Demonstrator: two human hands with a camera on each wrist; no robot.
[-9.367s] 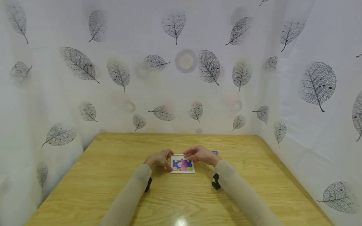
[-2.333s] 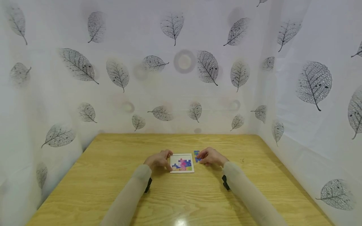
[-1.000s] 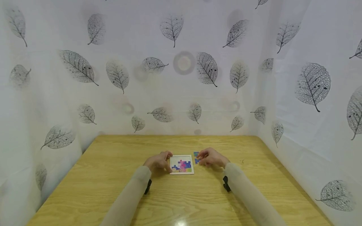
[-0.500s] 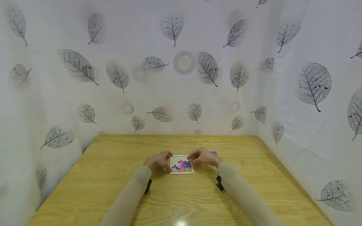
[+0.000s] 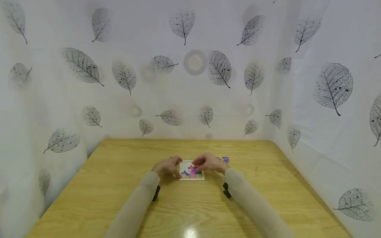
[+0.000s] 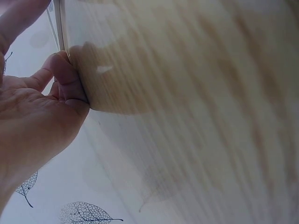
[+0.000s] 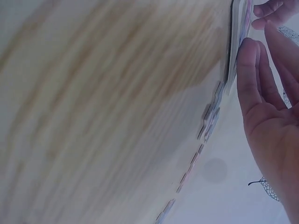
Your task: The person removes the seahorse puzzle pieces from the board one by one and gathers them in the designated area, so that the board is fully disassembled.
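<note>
A white-rimmed jigsaw puzzle frame (image 5: pixel 191 179) lies on the table, with joined pink, blue and yellow pieces (image 5: pixel 190 173) across its lower part. My left hand (image 5: pixel 168 166) holds the frame's left side, fingers at the upper corner and thumb at the lower. In the left wrist view, curled fingers (image 6: pixel 65 77) press against its edge. My right hand (image 5: pixel 210 162) is over the frame's upper right part, thumb and fingers brought together on a puzzle piece that they mostly hide. The right wrist view shows those fingers (image 7: pixel 247 70) right beside the frame's rim (image 7: pixel 233 42).
Loose purple-blue puzzle pieces (image 5: pixel 226 159) lie on the table beyond the right hand. The right wrist view shows several flat pieces (image 7: pixel 212 116) in a row beside the frame. A wooden table (image 5: pixel 119 155) meets a leaf-patterned white curtain (image 5: pixel 190 92) behind and at both sides.
My right hand has moved left from the loose pieces to over the frame, uncovering some of the pieces behind it. The left hand keeps its hold on the frame's left side.
</note>
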